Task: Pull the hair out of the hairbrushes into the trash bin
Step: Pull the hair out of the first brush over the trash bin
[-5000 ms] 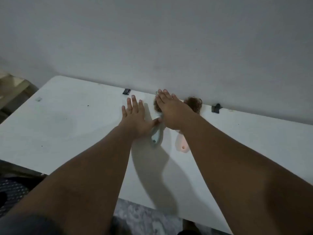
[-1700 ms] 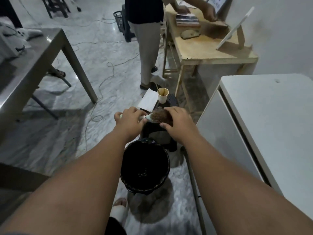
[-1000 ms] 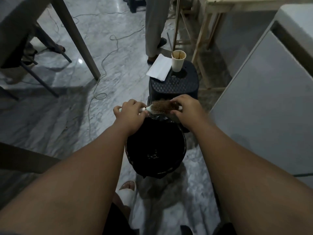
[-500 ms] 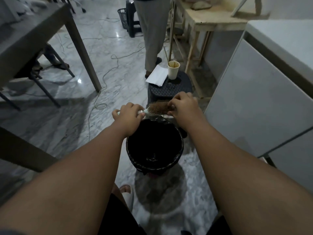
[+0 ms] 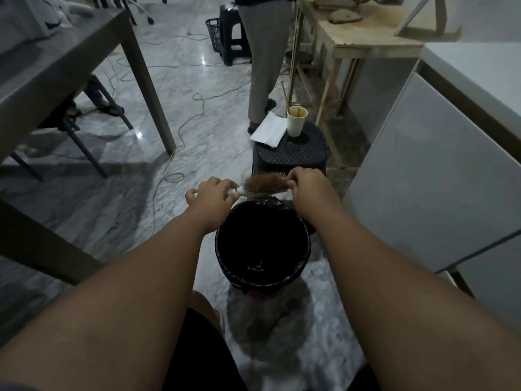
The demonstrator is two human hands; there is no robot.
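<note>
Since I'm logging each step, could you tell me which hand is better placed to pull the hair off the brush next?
The right hand: its fingers already pinch the hair at the hairbrush tip above the trash bin, while the left hand grips the handle.

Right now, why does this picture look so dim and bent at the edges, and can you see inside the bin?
Head view: dim indoor light; the round black trash bin reads as near-solid black inside. The wide lens bows the grey table and swells the forearms. Glare spots the marble floor. The hair-matted brown hairbrush stays fairly sharp.
</note>
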